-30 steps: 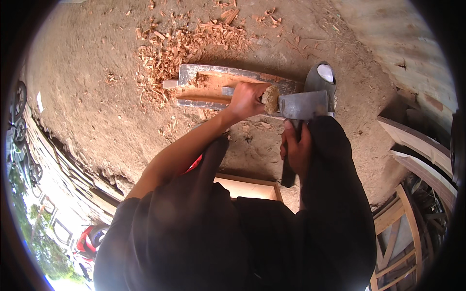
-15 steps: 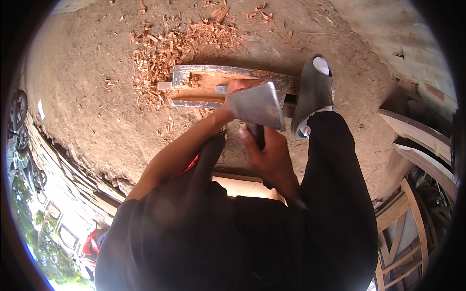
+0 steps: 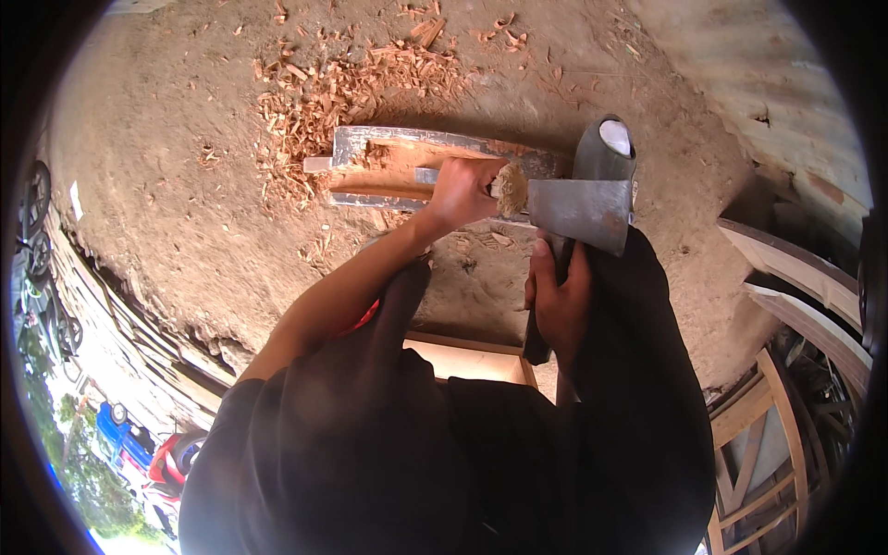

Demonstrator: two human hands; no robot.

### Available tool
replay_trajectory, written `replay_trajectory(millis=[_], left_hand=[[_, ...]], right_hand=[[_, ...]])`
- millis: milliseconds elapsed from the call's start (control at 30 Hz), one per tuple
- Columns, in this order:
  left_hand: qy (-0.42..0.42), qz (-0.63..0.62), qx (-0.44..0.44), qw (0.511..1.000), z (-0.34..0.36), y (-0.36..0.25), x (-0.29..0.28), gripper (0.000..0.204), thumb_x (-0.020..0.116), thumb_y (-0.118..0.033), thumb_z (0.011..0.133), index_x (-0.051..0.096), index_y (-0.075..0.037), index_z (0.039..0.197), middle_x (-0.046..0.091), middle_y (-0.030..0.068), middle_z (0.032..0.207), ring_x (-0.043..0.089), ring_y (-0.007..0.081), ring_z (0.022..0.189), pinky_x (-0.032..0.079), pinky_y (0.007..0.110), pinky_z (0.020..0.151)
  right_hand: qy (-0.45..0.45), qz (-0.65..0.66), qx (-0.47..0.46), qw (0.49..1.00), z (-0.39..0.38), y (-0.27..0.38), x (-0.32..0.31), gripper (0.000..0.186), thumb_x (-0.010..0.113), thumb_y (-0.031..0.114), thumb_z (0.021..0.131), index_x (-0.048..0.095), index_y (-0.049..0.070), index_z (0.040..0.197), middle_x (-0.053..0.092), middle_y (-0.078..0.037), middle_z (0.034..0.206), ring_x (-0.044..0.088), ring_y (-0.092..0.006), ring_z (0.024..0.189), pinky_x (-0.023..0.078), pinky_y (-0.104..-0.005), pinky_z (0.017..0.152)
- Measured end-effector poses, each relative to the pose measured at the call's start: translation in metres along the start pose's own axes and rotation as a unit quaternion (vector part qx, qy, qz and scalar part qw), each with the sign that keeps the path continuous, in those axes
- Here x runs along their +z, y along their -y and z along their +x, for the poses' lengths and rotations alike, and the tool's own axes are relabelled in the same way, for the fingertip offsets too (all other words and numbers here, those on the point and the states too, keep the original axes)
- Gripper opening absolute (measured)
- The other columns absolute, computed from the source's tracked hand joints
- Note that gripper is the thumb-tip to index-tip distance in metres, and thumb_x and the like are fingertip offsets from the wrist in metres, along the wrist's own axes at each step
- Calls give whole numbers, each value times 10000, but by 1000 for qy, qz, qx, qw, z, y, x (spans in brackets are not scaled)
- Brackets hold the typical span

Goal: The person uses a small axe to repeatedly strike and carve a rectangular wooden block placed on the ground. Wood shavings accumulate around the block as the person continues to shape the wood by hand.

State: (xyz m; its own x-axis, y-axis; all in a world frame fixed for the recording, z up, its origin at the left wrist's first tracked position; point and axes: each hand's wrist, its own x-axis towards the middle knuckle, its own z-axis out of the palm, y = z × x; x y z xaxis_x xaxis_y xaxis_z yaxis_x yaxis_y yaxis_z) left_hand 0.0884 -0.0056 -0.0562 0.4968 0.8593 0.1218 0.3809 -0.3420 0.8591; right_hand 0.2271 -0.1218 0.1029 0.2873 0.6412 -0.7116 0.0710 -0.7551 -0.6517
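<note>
Grey-bladed chisel, middle hidden: left hand grips it | right hand grips hatchet, handle partly covered

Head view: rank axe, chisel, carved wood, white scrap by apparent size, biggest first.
1. Carved wood
2. Axe, though it looks nearer the camera, which enlarges it
3. Chisel, partly hidden by the hand
4. White scrap

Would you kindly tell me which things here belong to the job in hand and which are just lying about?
Job:
- chisel, in left hand
- axe, in right hand
- hollowed wood

Apparently lying about:
- curved boards
- wooden frame
- white scrap
</note>
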Motion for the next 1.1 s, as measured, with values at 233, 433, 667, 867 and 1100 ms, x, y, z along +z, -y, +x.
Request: replay_trajectory(millis=[233,433,667,867,1100], left_hand=[[7,-29,20,999,4,-1,7,396,721,-77,589,712,-72,985,624,131,644,622,345,577,467,417,503],[-29,-8,42,999,-3,8,9,360,744,-109,618,713,-91,977,622,131,644,626,340,579,462,415,500],[23,-27,14,999,1,6,2,303,792,-181,643,709,-95,922,618,140,643,625,348,582,469,424,510],[7,-21,22,1000,2,4,2,305,803,-193,651,695,-73,909,621,150,650,624,358,584,470,430,516],[10,-30,28,999,0,7,3,257,733,-106,632,668,-60,876,612,151,641,629,355,594,482,429,527]], right_hand=[[-4,5,-98,995,4,-2,2,194,551,209,1054,541,30,1127,483,15,662,464,-71,479,402,-258,442],[18,12,0,1000,8,0,6,204,551,222,1055,537,33,1130,491,4,694,473,-73,487,403,-256,433],[9,19,-17,1000,14,-16,10,232,554,262,1055,521,53,1152,493,12,714,482,-73,502,410,-256,436],[-8,119,-12,993,8,-4,8,204,571,235,1045,529,44,1102,501,8,690,481,-77,487,399,-268,425],[1,162,7,987,8,-9,7,213,588,240,1035,508,47,1079,502,3,681,488,-84,481,396,-274,423]])
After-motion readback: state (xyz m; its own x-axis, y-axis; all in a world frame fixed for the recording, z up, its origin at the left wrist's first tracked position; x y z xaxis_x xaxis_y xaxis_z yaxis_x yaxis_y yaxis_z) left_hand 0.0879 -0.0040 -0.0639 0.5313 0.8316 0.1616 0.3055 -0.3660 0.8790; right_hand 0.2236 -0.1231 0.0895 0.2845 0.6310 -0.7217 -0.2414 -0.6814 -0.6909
